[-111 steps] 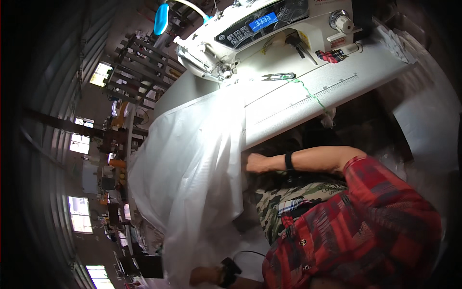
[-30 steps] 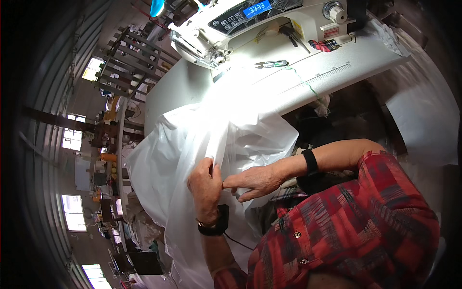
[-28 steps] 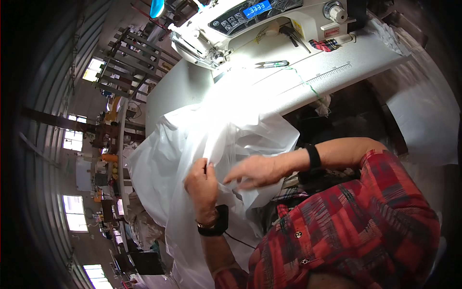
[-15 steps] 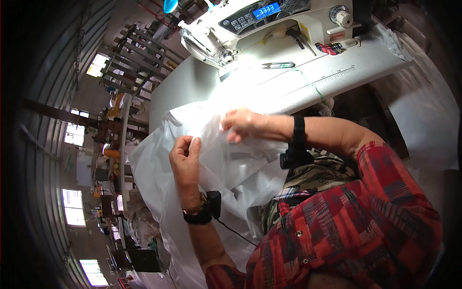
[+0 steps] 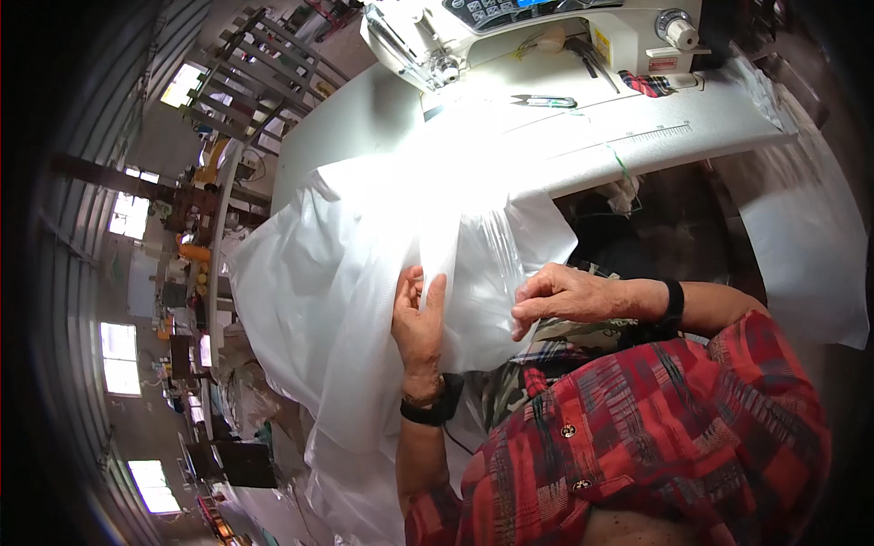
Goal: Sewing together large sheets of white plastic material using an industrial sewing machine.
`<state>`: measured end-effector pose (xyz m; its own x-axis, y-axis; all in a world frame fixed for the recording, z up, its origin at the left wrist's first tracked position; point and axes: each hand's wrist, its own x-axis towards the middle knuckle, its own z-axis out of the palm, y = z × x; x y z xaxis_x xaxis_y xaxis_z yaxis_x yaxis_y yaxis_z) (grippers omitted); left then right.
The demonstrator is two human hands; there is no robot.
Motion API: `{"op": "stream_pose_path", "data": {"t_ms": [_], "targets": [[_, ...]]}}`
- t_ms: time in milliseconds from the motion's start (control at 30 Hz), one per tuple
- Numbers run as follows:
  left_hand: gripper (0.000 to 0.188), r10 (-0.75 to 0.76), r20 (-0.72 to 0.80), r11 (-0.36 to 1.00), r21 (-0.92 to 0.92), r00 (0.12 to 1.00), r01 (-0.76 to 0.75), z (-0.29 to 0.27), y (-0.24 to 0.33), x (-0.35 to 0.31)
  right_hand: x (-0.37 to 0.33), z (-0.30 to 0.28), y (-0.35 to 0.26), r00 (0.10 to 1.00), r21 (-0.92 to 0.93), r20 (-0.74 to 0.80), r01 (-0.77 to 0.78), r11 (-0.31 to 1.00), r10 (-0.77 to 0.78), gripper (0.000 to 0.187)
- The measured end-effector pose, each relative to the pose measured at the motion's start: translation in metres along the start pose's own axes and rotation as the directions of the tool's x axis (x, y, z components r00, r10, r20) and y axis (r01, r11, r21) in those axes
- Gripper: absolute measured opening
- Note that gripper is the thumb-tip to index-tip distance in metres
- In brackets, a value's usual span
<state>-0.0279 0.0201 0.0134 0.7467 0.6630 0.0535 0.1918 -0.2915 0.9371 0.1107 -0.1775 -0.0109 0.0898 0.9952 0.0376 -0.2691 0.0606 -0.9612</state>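
Observation:
A large translucent white plastic sheet (image 5: 355, 273) lies in loose folds from the sewing machine table down over my lap. My left hand (image 5: 420, 314) has a fold of it between the thumb and curled fingers. Further right, my right hand (image 5: 574, 296) is closed at the sheet's right part, thumb and fingertips together on its edge. Bright lamp glare washes out the sheet close to the needle area. The white sewing machine (image 5: 546, 27) stands beyond both hands, its top cut off by the picture edge.
Thread snips (image 5: 543, 101) lie on the table (image 5: 337, 114) under the machine arm. A plaid cloth scrap (image 5: 644, 84) is by the machine's base. Another plastic sheet (image 5: 806, 227) hangs at the right. Green thread (image 5: 620, 162) dangles over the table edge. Slatted racks (image 5: 264, 68) stand at the far left.
My right hand has moved right and nearer to me, away from my left hand, onto the sheet's edge. My left hand has shifted right. The machine sits higher in the picture.

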Motion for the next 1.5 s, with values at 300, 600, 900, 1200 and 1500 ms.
{"op": "stream_pose_path", "data": {"t_ms": [300,600,900,1200,1500], "targets": [[0.023,0.316,-0.058,0.729,0.654,0.947,-0.203,-0.006,0.011,0.007,-0.004,0.012,0.000,0.963,-0.033,-0.267,0.022,0.999,-0.030,0.028],[0.016,0.438,0.187,0.539,0.728,0.879,-0.423,-0.006,0.051,-0.009,0.001,0.026,-0.019,0.932,-0.150,-0.337,0.089,0.985,-0.135,0.025],[0.006,0.125,0.466,0.983,0.063,0.876,-0.174,0.015,0.025,-0.017,0.009,0.036,-0.023,0.997,-0.635,-0.032,0.034,0.771,-0.071,0.022],[0.020,-0.061,0.391,0.973,-0.183,0.918,0.143,0.026,0.010,-0.025,0.007,0.041,-0.013,0.988,-0.841,0.112,0.152,0.520,-0.107,0.027],[0.011,-0.094,0.269,0.971,-0.187,0.958,0.148,0.034,-0.001,-0.015,-0.006,0.008,-0.010,0.958,-0.887,0.060,0.180,0.425,-0.281,0.018]]}}
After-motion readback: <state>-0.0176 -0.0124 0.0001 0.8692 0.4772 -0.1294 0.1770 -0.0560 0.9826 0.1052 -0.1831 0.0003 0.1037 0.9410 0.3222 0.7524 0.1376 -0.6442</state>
